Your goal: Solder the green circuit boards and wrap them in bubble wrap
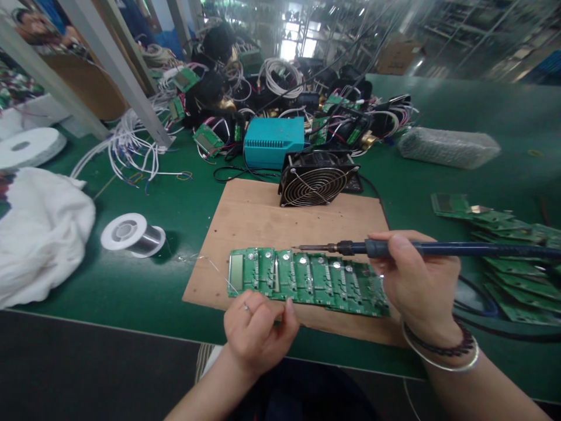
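My right hand point(416, 286) grips a soldering iron point(381, 248) by its blue handle. The iron's tip points left, just over the top edge of a row of overlapping green circuit boards point(322, 280). At the front edge of that row, my left hand point(260, 330) is closed, fingers curled, on thin solder wire point(214, 266). This wire runs from a white-flanged spool point(134, 235) to the left hand; its end among the fingers is hidden. The leftmost board carries a grey display. The boards lie on a brown board point(258, 210).
A black fan point(318, 178) stands behind the circuit boards, with a teal box point(274, 142) beyond it. Cables and parts are heaped at the back. More circuit boards point(517, 263) are stacked at right. White cloth point(44, 234) lies left; a bubble-wrapped bundle point(447, 147) sits back right.
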Available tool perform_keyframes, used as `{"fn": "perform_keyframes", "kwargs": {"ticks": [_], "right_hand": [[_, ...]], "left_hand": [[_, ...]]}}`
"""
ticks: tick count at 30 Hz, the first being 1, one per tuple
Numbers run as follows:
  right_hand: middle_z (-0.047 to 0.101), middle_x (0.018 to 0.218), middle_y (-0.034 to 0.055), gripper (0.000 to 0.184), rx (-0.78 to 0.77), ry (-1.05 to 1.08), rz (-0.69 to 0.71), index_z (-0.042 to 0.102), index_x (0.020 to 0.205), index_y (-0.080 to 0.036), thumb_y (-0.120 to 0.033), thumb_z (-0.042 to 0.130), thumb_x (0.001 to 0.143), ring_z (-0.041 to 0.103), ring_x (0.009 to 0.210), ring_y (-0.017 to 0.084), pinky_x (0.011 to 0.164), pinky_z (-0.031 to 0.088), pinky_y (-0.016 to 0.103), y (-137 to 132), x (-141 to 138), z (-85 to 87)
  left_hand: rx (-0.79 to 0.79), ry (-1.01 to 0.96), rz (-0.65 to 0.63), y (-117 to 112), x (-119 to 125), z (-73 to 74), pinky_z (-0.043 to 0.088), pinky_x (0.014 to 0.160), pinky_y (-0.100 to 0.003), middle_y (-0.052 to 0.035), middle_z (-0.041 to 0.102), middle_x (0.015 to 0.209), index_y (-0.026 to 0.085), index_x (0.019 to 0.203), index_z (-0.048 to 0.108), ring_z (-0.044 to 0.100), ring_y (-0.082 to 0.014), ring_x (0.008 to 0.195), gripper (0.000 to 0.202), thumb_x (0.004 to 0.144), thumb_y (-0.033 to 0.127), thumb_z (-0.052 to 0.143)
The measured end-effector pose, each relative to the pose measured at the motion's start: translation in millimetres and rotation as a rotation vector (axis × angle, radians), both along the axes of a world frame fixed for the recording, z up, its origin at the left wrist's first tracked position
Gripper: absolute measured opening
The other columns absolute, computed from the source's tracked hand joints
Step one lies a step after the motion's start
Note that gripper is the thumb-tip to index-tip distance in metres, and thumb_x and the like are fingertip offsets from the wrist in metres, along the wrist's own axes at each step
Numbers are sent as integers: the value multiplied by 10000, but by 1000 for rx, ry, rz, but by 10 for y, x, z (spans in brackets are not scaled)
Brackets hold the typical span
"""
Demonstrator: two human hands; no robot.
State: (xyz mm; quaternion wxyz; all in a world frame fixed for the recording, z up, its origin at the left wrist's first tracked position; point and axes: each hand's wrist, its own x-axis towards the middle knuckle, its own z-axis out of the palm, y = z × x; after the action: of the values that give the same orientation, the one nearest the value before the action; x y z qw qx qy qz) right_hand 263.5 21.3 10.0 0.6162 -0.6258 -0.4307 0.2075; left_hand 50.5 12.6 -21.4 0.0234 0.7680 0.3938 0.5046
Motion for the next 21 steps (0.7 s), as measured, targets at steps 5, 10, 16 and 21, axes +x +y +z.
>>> {"fn": "perform_keyframes", "kwargs": {"ticks": [5, 10, 16, 21], "right_hand": [[594, 473, -19, 157, -23, -24, 8, 716, 678, -202, -307, 651, 776, 484, 363, 95, 342, 373, 212, 6, -4, 18], [568, 436, -26, 149, -41, -124, 53, 715, 683, -200, -277, 630, 778, 486, 353, 104, 343, 387, 222, 18, -25, 45], [576, 449, -25, 166, -26, -89, 45, 717, 699, -196, -304, 632, 793, 483, 356, 100, 341, 380, 219, 16, -14, 2], [587, 467, -22, 184, -14, -14, 3, 714, 691, -193, -327, 643, 794, 478, 360, 91, 340, 369, 208, 17, 3, -18]], "left_hand": [[2, -1, 15, 13, 12, -14, 369, 468, -210, 80, 452, 519, 211, 668, 454, 402, -73, 457, 246, 793, 79, 619], [-13, 13, 25, 26, 28, -16, 355, 463, -212, 86, 424, 509, 212, 648, 436, 386, -71, 455, 270, 796, 70, 611], [-7, 12, 21, 8, 15, -19, 369, 465, -204, 83, 451, 504, 209, 649, 451, 406, -69, 452, 256, 801, 86, 616], [-1, 15, 5, 11, 2, -5, 387, 463, -206, 74, 483, 521, 208, 666, 461, 431, -73, 451, 235, 796, 88, 616]]}}
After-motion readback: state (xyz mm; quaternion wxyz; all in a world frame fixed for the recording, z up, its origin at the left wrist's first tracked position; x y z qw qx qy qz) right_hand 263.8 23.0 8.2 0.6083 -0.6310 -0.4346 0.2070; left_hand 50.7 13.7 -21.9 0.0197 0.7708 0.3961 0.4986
